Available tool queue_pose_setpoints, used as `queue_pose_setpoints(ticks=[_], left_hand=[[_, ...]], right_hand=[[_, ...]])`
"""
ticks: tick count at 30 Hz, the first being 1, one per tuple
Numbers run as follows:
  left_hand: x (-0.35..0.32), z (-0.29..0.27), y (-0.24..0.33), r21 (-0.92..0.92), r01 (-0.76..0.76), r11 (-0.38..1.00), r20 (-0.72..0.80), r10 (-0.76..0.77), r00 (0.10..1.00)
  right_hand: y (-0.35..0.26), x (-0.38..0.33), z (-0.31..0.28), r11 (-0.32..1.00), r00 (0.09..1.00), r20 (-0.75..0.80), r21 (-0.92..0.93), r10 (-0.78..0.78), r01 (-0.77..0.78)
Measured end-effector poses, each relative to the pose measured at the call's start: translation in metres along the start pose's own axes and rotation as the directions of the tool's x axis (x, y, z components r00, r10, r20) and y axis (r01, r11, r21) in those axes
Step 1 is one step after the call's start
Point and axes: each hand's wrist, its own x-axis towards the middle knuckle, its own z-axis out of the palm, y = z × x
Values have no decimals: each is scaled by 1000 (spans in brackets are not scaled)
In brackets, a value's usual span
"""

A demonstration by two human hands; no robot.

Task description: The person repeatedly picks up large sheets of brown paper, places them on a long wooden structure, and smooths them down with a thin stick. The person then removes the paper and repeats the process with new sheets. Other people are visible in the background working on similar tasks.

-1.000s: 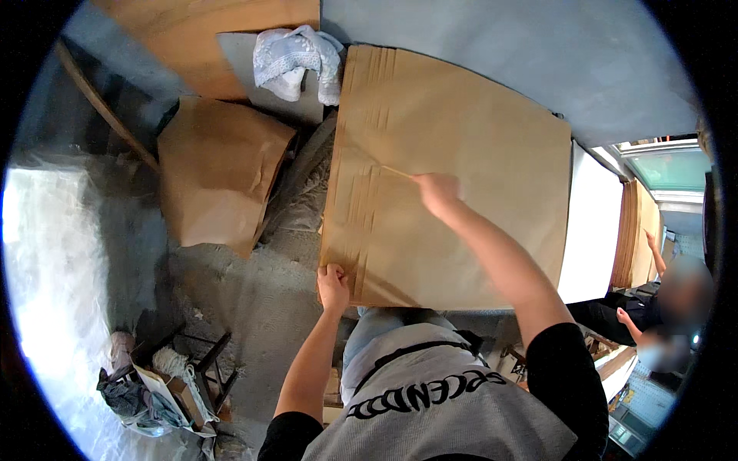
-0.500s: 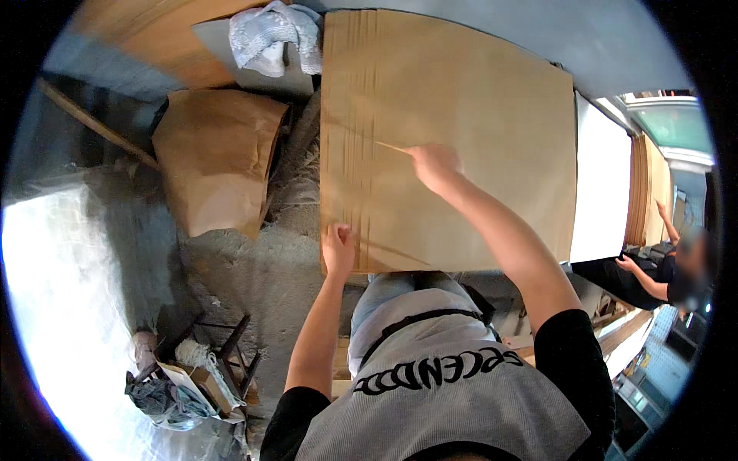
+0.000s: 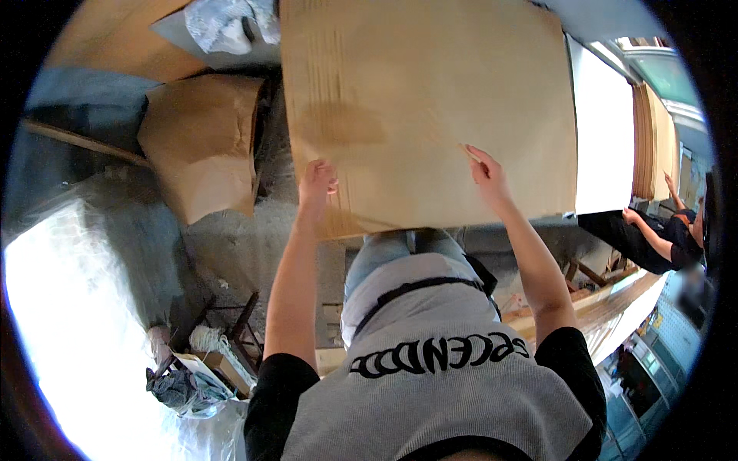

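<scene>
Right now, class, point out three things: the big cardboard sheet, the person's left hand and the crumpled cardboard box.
cardboard sheet (image 3: 430, 100), head view, bare middle of its face.
left hand (image 3: 316, 184), head view, back of the hand.
crumpled cardboard box (image 3: 201, 142), head view, its top panel.

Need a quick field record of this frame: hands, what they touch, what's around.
left hand: on the near left edge of the cardboard sheet
right hand: flat on the sheet, a thin stick under the fingers
sheet: large, brown, lying flat
left of sheet: crumpled brown cardboard
above left: white cloth
far right: another person's arms
</scene>
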Motion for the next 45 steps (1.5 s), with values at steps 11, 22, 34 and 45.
queue_pose_setpoints(ticks=[11,22,34,45], left_hand=[[-65,0,-73,-507,-162,846,-180,80,980],[-27,1,-46,45,-87,995,-352,97,931],[-26,13,-42,-58,-29,998,-399,4,917],[-32,-2,-65,-62,-95,994,-430,60,901]], right_hand=[[115,-130,-73,795,867,78,365,492,-484],[177,-161,-112,852,915,70,343,397,-396],[206,-173,-126,896,934,97,262,345,-359],[212,-174,-133,878,929,141,304,342,-370]])
